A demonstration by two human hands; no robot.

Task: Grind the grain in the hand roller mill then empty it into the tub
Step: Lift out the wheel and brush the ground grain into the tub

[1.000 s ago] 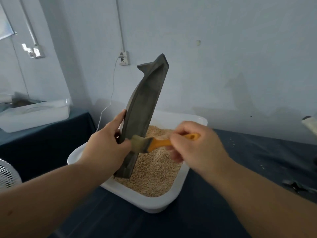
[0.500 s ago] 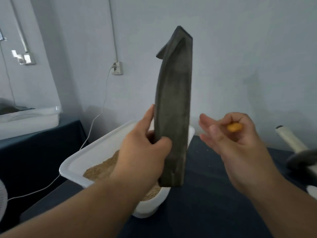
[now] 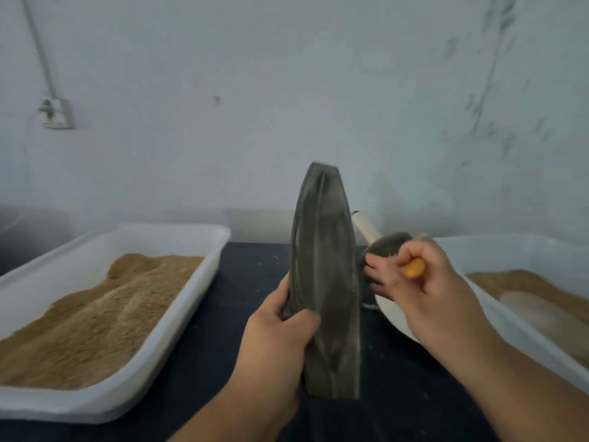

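The left hand, grip round the mill trough, holds it upright over the narrow counter strip between left tub and right tub; the right hand pinches an orange handle, perhaps a brush's.

I'm facing a pale blue-grey wall, softly and evenly lit. At far left a thin pipe runs down it to a socket box. Dark smudges trail down the right side. Below me is a table under dark blue cloth.

No legible text, label, brand or number — none anywhere
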